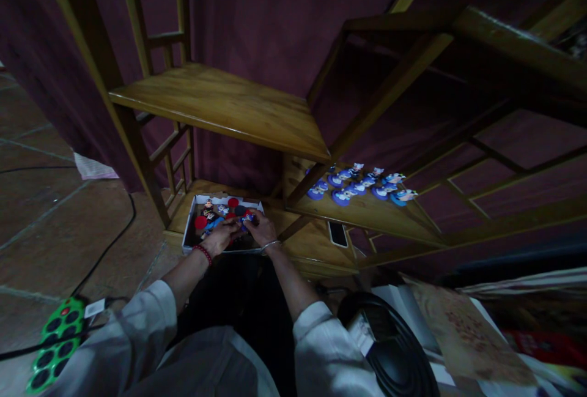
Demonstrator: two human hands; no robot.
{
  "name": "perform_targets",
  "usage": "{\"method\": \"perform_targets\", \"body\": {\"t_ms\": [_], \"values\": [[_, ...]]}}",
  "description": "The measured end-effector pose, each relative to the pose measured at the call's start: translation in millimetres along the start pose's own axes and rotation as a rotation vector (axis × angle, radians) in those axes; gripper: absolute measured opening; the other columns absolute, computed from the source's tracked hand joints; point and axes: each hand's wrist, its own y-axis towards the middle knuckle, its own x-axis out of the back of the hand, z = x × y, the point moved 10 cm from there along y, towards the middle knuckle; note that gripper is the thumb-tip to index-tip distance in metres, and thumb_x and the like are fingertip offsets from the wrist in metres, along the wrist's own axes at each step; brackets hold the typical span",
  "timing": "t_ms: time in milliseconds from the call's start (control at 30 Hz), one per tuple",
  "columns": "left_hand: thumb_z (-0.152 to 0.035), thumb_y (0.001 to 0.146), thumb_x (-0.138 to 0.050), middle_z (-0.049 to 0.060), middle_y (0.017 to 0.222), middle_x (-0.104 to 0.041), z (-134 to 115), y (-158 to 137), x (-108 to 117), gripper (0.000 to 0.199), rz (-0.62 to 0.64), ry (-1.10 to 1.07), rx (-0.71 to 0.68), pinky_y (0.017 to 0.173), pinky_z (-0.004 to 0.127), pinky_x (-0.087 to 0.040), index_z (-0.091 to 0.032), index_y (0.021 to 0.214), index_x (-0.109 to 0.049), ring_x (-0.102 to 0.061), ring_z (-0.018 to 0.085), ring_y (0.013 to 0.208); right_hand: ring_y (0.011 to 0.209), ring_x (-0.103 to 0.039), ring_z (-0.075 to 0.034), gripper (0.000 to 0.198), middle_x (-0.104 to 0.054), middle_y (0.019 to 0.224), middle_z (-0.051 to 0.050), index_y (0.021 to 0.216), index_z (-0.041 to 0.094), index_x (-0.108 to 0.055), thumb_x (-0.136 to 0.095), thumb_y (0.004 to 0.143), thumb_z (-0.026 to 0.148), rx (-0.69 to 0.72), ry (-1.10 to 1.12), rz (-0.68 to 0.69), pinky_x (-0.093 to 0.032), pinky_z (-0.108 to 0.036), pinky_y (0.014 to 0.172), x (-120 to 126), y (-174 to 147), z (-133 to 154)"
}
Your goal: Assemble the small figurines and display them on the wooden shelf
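Note:
Over a shallow white box (186,235), a small purple-blue figurine (247,218) is held between my two hands. My right hand (262,229) pinches it from the right, with thumb and fingers closed around it. From the left, my left hand (221,237) has its fingers drawn together, the tips at the figurine's left edge. Inside the box lie a dark-haired figurine (208,204), a white-and-purple figurine (223,208), red discs (200,222) and other small pieces, partly hidden by my hands. Several purple-based figurines (342,195) stand in rows on the shelf to the right.
A wooden shelf board (220,103) juts out above the box. A phone (338,234) lies on the lower board. On the floor at left is a green power strip (57,342) with cables; a coiled black hose or cable (398,348) sits at lower right.

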Motion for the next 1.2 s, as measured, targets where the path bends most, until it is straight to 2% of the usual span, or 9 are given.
{"method": "perform_targets", "body": {"t_ms": [233,400,600,933,1067,1200], "values": [[-0.001,0.070,-0.060,0.004,0.075,-0.064,2.3,1.4,5.1,0.013,-0.016,0.004,0.014,0.079,0.030,-0.051,-0.012,0.077,-0.063,-0.062,0.014,0.077,0.080,-0.060,-0.012,0.036,-0.065,0.087,0.005,0.108,0.031,-0.058,-0.058,0.072,0.023,0.065,0.100,0.061,-0.047,-0.024,0.077,-4.4,5.0,-3.8],[-0.001,0.067,-0.062,0.004,0.077,-0.063,1.8,3.0,5.1,0.012,-0.001,0.014,-0.013,0.078,0.031,-0.051,-0.011,0.074,-0.062,-0.061,0.013,0.074,0.079,-0.061,-0.012,0.032,-0.066,0.092,0.004,0.102,0.029,-0.061,-0.058,0.072,0.021,0.095,0.045,0.056,-0.047,-0.024,0.077,-5.2,6.3,0.1],[-0.002,0.067,-0.064,0.005,0.075,-0.064,4.6,3.5,8.5,0.009,-0.030,0.027,0.005,0.075,0.030,-0.052,-0.010,0.071,-0.063,-0.061,0.013,0.071,0.077,-0.062,-0.013,0.028,-0.068,0.087,0.003,0.098,0.027,-0.063,-0.059,0.071,0.020,0.097,-0.025,0.024,-0.047,-0.024,0.075,-4.5,6.4,2.0],[-0.004,0.070,-0.062,0.005,0.074,-0.064,4.6,2.3,7.9,0.006,-0.018,0.014,0.019,0.077,0.030,-0.051,-0.009,0.070,-0.064,-0.062,0.014,0.074,0.092,-0.060,-0.013,0.029,-0.065,0.101,0.001,0.099,0.025,-0.063,-0.055,0.074,0.013,0.272,-0.063,0.089,-0.044,-0.026,0.087,-6.3,2.9,24.5],[-0.004,0.068,-0.064,0.006,0.076,-0.065,3.8,1.2,7.8,0.008,-0.014,0.008,0.004,0.078,0.030,-0.052,-0.009,0.074,-0.065,-0.062,0.013,0.074,0.088,-0.061,-0.013,0.029,-0.067,0.098,0.000,0.099,0.025,-0.064,-0.056,0.074,0.013,0.242,-0.079,0.078,-0.045,-0.025,0.084,-6.1,3.5,21.7],[-0.003,0.068,-0.064,0.007,0.078,-0.066,1.7,-2.2,6.1,0.010,-0.027,0.029,-0.010,0.077,0.029,-0.052,-0.009,0.076,-0.065,-0.062,0.015,0.076,0.082,-0.063,-0.015,0.028,-0.069,0.091,-0.002,0.100,0.022,-0.065,-0.058,0.074,0.017,0.140,-0.120,0.039,-0.047,-0.024,0.078,-5.8,4.9,13.8]]}}
